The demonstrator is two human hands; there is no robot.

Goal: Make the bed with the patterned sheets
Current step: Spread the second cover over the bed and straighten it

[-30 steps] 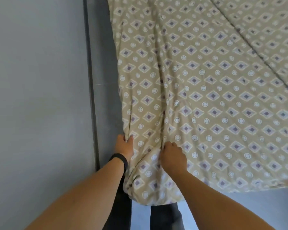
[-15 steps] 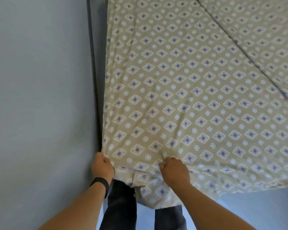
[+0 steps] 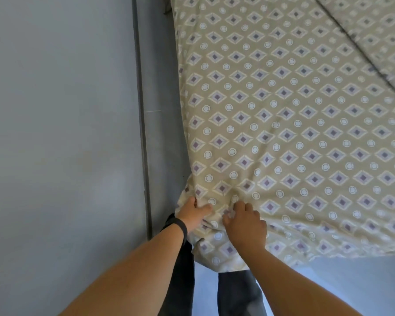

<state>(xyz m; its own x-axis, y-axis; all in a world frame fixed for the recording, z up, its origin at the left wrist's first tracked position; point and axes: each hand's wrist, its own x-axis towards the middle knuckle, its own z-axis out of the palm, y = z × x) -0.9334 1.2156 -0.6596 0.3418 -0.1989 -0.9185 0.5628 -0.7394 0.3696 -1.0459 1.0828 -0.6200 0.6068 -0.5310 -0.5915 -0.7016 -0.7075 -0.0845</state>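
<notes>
Since half a second ago, both hands have drawn closer together at the near left corner of the bed, and the sheet edge that reached toward the wall has pulled back, baring more grey floor. The left hand (image 3: pixel 193 213), with a black band (image 3: pixel 178 224) on its wrist, grips a bunched fold of the patterned sheet (image 3: pixel 283 124), thumb lying across the cloth. The right hand (image 3: pixel 245 226) has its fingers curled into the fabric just beside it, pinching a gather. The sheet is thin, matte beige cotton printed with purple diamonds and pale rings; it lies mostly smooth over the bed, creased at the corner, its loose flap hanging down over dark trousers (image 3: pixel 183 281). A plain grey wall (image 3: pixel 55 133) stands at left.
</notes>
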